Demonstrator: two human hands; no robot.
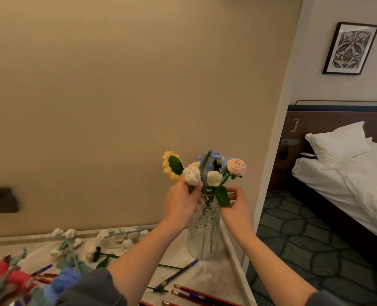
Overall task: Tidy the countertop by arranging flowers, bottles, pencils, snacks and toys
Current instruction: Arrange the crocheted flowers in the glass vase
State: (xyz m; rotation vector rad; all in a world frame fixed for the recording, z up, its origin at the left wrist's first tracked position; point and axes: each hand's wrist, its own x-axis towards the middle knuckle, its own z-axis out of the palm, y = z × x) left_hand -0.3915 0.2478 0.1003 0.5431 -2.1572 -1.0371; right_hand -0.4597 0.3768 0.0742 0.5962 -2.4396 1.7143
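Note:
A textured glass vase point(203, 230) stands at the right end of the pale countertop point(207, 274). It holds crocheted flowers: a yellow sunflower point(171, 165), white blooms point(192, 175), a pink rose point(236, 166) and blue ones behind. My left hand point(179, 203) grips the stems at the vase's mouth, just under a white bloom. My right hand point(236, 204) pinches a green leaf point(222, 195) at the rim's right side. More crocheted flowers point(68, 244) lie loose on the counter to the left. Red and blue pencils point(183, 290) lie scattered near the front.
A red and blue knitted toy point(17, 279) sits at the front left edge. The beige wall rises right behind the counter. The counter's right edge point(234, 261) drops to patterned carpet, with a bed point(349, 177) beyond.

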